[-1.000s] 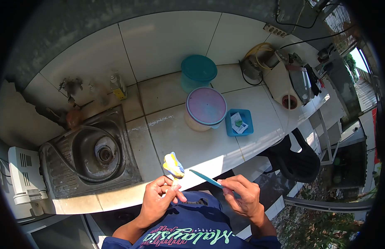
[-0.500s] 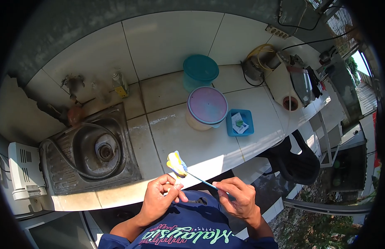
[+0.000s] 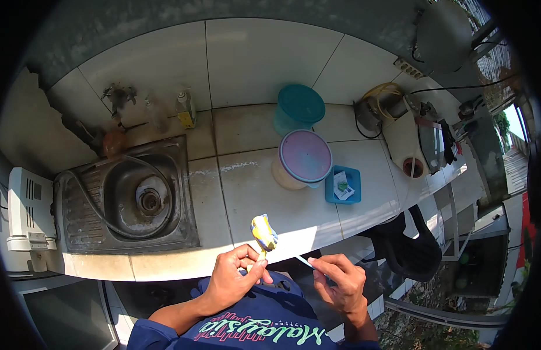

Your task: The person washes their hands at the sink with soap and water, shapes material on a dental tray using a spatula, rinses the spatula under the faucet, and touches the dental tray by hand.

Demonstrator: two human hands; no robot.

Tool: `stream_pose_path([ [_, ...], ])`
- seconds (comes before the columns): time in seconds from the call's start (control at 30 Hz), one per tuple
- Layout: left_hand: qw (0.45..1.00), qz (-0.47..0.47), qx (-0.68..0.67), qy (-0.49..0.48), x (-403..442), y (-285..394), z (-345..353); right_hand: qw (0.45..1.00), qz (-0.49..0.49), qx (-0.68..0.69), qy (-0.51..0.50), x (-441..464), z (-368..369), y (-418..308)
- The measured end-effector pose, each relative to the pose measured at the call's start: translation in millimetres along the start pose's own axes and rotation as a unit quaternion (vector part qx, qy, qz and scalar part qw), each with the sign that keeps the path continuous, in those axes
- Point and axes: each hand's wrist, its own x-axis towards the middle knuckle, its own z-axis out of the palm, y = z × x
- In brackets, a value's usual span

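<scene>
Pinched in my left hand (image 3: 235, 279) is the thin yellow stem of a small rounded piece (image 3: 263, 232) patched in yellow, white and blue. The piece stands up above the fingers, over the counter's front edge; its exact kind is unclear. My right hand (image 3: 342, 286) is closed around a slim light blue stick (image 3: 304, 261), whose pale end points toward the patterned piece with a gap between them. Whether the stick has bristles or another tip cannot be made out. Both hands are in front of the dark blue shirt (image 3: 253, 318).
A steel sink (image 3: 192, 224) with a hose lies left. On the tiled counter (image 3: 253, 192) stand a teal-lidded tub (image 3: 299, 105), a pink-lidded tub (image 3: 305, 156) and a small blue basket (image 3: 353, 195) holding packets. A black plastic chair (image 3: 419, 256) is at right.
The blue stick's tip, earlier against the patterned piece, is now apart from it to the right. The view has shifted, and the piece stands more upright.
</scene>
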Motion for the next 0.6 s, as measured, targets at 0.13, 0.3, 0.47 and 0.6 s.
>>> stream_pose_path([
  [0.13, 1.000, 0.000, -0.009, 0.011, -0.9, -2.6, -0.8, 1.000, -0.006, 0.003, -0.009, 2.9, 2.2, -1.3],
  [0.3, 1.000, -0.004, -0.009, 0.015, -0.3, -2.8, -2.5, 1.000, -0.009, 0.008, -0.014, 5.4, 4.0, -0.6],
  [0.47, 1.000, -0.010, -0.010, 0.014, 0.9, -3.6, -3.0, 1.000, -0.013, 0.006, -0.016, 7.9, 5.8, 0.4],
  [0.6, 1.000, -0.012, -0.013, 0.014, 2.4, -2.6, -4.1, 1.000, -0.014, -0.005, -0.023, 9.3, 5.3, 0.3],
])
